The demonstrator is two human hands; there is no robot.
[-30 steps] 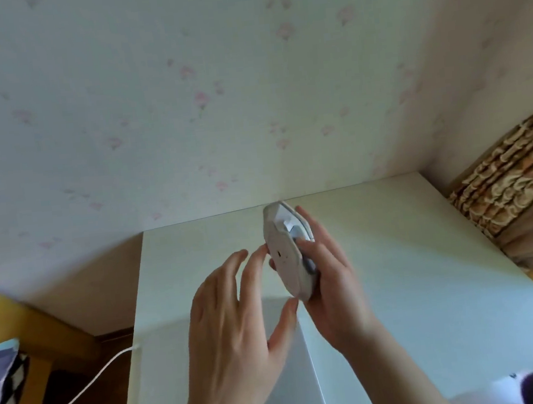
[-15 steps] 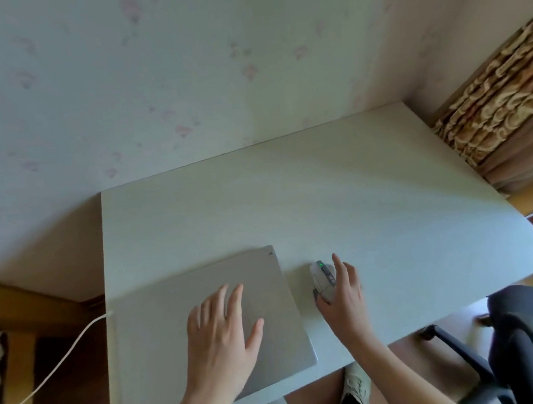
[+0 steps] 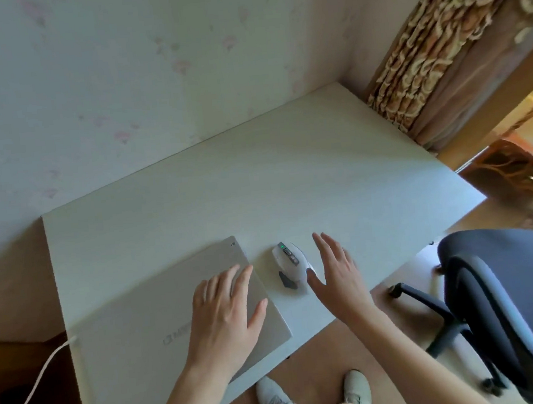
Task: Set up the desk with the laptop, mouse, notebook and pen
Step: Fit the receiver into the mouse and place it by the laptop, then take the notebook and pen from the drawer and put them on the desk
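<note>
- Left hand (image 3: 225, 306) lies flat, fingers spread, palm down on the closed silver laptop (image 3: 158, 313), grasping nothing.
- Right hand (image 3: 337, 273) hangs open and empty just right of the white mouse (image 3: 290, 266); thumb at its edge, contact unclear.
- The mouse sits on the white desk (image 3: 257, 186) between both hands, green light lit.
- White cable (image 3: 32, 387) runs off left of the left hand; grey office chair (image 3: 502, 293) stands right of the right hand.

Free room: far and right counter (image 3: 288, 173) bare
Obstacles: closed laptop (image 3: 158, 313) near-left, mouse (image 3: 289, 266) just beside it
Edge: chair (image 3: 508, 292) right of counter
</note>
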